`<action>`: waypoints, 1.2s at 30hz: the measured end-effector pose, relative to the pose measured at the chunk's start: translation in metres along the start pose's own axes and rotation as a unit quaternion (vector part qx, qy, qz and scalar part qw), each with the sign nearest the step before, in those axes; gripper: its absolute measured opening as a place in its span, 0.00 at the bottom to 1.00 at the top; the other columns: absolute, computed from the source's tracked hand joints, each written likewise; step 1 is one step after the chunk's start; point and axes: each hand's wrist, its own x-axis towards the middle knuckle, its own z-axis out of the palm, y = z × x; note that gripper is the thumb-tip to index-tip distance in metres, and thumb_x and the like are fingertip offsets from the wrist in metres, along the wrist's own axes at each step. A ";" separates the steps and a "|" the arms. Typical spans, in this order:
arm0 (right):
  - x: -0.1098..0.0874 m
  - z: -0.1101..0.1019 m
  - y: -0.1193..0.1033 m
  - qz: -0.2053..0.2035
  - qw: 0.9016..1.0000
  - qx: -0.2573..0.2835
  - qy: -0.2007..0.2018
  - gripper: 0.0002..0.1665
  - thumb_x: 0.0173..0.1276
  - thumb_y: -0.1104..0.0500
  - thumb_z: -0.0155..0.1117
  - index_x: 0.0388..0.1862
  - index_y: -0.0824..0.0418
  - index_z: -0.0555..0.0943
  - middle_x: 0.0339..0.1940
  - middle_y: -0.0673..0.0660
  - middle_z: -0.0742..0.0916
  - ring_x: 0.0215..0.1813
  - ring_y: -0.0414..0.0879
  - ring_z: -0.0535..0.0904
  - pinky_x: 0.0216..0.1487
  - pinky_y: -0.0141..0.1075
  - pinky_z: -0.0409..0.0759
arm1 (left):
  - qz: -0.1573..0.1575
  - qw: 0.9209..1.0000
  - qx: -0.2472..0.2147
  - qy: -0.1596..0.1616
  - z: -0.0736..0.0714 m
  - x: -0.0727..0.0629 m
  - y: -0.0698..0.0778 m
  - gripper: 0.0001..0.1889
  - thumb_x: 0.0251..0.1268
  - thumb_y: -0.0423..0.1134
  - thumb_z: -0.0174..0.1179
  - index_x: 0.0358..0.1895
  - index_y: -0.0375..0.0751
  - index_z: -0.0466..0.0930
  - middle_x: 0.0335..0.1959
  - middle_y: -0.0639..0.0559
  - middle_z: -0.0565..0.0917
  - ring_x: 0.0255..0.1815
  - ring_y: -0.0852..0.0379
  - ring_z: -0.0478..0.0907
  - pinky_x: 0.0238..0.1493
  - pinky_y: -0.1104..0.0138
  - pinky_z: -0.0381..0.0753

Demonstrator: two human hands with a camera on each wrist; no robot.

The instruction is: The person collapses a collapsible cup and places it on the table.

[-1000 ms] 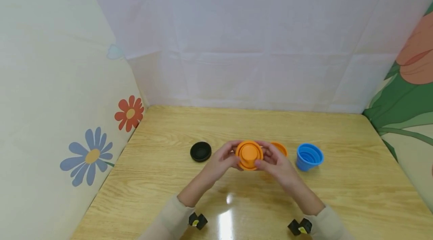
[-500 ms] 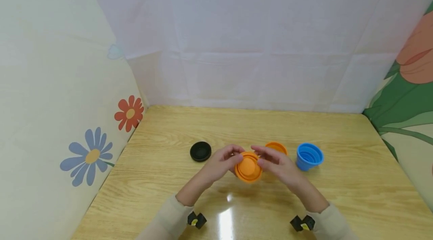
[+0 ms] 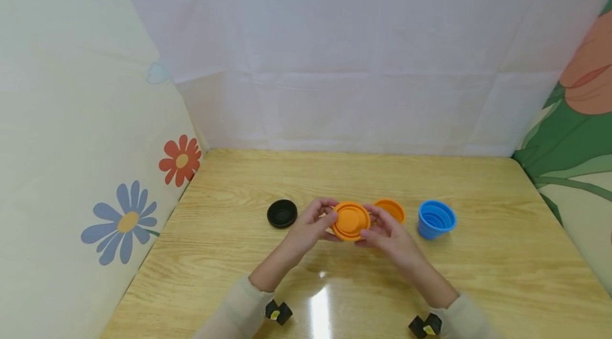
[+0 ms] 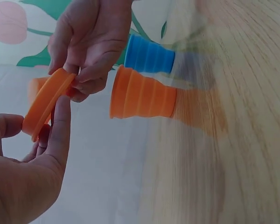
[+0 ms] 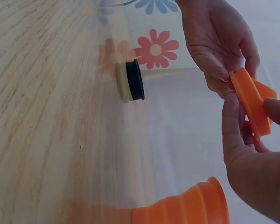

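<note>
Both hands hold an orange collapsible cup [image 3: 351,220] by its edge, raised over the table in front of me. It is pressed down into a short ringed disc, its base side turned toward the head camera. My left hand [image 3: 308,227] pinches the left edge between thumb and fingers. On the opposite edge my right hand [image 3: 394,235] grips it, thumb at the lower right. From the left wrist view the held cup is tilted, with a raised middle on one side of the thick rim. Behind the right fingers stands a second orange cup [image 4: 142,95], pulled out tall.
A blue collapsible cup [image 3: 436,219], also extended, stands to the right of the standing orange one. Left of the hands lies a low black collapsed cup [image 5: 136,79]. White cloth [image 3: 306,62] hangs behind the wooden table [image 3: 229,270]; flowered cloth lines both sides.
The held cup dipped and tilted half a second ago, then came up again. Its protruding middle now looks flatter. My right fingers, partly lifted off the rim before, are back on it.
</note>
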 end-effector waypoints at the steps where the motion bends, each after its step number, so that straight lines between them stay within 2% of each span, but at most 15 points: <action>1: 0.000 0.000 -0.001 0.003 1.000 -0.003 0.001 0.37 0.75 0.65 0.61 0.77 0.72 0.58 0.60 0.59 0.79 0.54 0.45 0.84 0.54 0.44 0.86 | -0.001 1.000 0.004 -0.001 0.000 0.000 0.000 0.20 0.79 0.36 0.52 0.66 0.27 0.65 0.45 0.45 0.72 0.40 0.56 0.81 0.44 0.54 0.89; 4: 0.000 -0.003 -0.004 0.013 1.000 -0.026 -0.005 0.35 0.76 0.63 0.60 0.77 0.70 0.61 0.64 0.65 0.78 0.55 0.44 0.84 0.54 0.42 0.85 | -0.008 1.000 0.023 -0.001 -0.001 0.000 0.000 0.20 0.78 0.37 0.53 0.65 0.29 0.68 0.44 0.46 0.73 0.40 0.56 0.80 0.42 0.55 0.89; 8: -0.001 -0.008 -0.010 0.017 0.997 -0.074 -0.033 0.32 0.77 0.61 0.59 0.75 0.71 0.65 0.67 0.70 0.77 0.53 0.42 0.83 0.52 0.38 0.86 | -0.023 0.997 0.068 -0.004 -0.003 0.000 -0.001 0.18 0.78 0.43 0.55 0.60 0.32 0.73 0.43 0.46 0.76 0.40 0.56 0.79 0.39 0.58 0.88; 10: 0.000 -0.010 -0.012 0.019 0.995 -0.092 -0.044 0.31 0.77 0.60 0.59 0.74 0.73 0.66 0.66 0.71 0.78 0.52 0.42 0.83 0.50 0.36 0.86 | -0.035 0.995 0.091 -0.013 -0.003 0.001 -0.002 0.18 0.78 0.46 0.56 0.58 0.36 0.75 0.43 0.47 0.79 0.38 0.55 0.80 0.37 0.58 0.88; 13: 0.001 -0.011 -0.015 0.036 0.993 -0.104 -0.040 0.31 0.77 0.59 0.60 0.72 0.73 0.68 0.62 0.68 0.80 0.50 0.42 0.83 0.49 0.34 0.85 | -0.048 0.992 0.109 -0.032 -0.004 0.001 -0.004 0.17 0.76 0.47 0.58 0.57 0.38 0.77 0.41 0.47 0.81 0.35 0.55 0.81 0.36 0.54 0.88; 17: 0.003 -0.011 -0.014 0.062 0.991 -0.115 -0.007 0.30 0.77 0.56 0.62 0.70 0.71 0.71 0.59 0.64 0.82 0.51 0.43 0.82 0.51 0.32 0.83 | -0.054 0.992 0.102 -0.052 -0.004 0.002 -0.006 0.18 0.75 0.45 0.60 0.57 0.36 0.75 0.39 0.46 0.79 0.30 0.55 0.83 0.37 0.45 0.87; 20: 0.004 -0.010 -0.013 0.069 0.990 -0.124 0.012 0.29 0.77 0.54 0.61 0.69 0.70 0.72 0.60 0.66 0.82 0.55 0.47 0.82 0.55 0.33 0.83 | -0.052 0.992 0.095 -0.060 -0.003 0.002 -0.006 0.19 0.76 0.43 0.59 0.60 0.34 0.73 0.39 0.46 0.77 0.28 0.54 0.83 0.38 0.42 0.86; 24: 0.003 -0.008 -0.012 0.076 0.986 -0.143 0.025 0.30 0.77 0.50 0.61 0.70 0.65 0.74 0.65 0.64 0.81 0.61 0.52 0.80 0.57 0.35 0.82 | -0.046 0.994 0.085 -0.059 -0.001 0.001 -0.006 0.18 0.77 0.40 0.57 0.62 0.33 0.71 0.41 0.45 0.75 0.30 0.54 0.84 0.38 0.45 0.87; 29: 0.004 -0.004 -0.009 0.077 0.985 -0.151 0.030 0.29 0.76 0.49 0.62 0.70 0.61 0.75 0.65 0.63 0.81 0.61 0.53 0.80 0.56 0.34 0.83 | -0.044 0.994 0.088 -0.046 0.002 0.001 -0.005 0.17 0.76 0.41 0.58 0.57 0.33 0.71 0.43 0.45 0.73 0.33 0.55 0.84 0.35 0.53 0.89; 36: 0.004 -0.002 -0.006 0.083 0.985 -0.150 0.029 0.28 0.75 0.50 0.63 0.68 0.65 0.76 0.60 0.64 0.84 0.53 0.48 0.81 0.51 0.32 0.83 | -0.047 0.991 0.113 -0.058 0.001 0.001 -0.005 0.18 0.76 0.43 0.59 0.57 0.32 0.73 0.41 0.45 0.76 0.32 0.57 0.83 0.37 0.48 0.88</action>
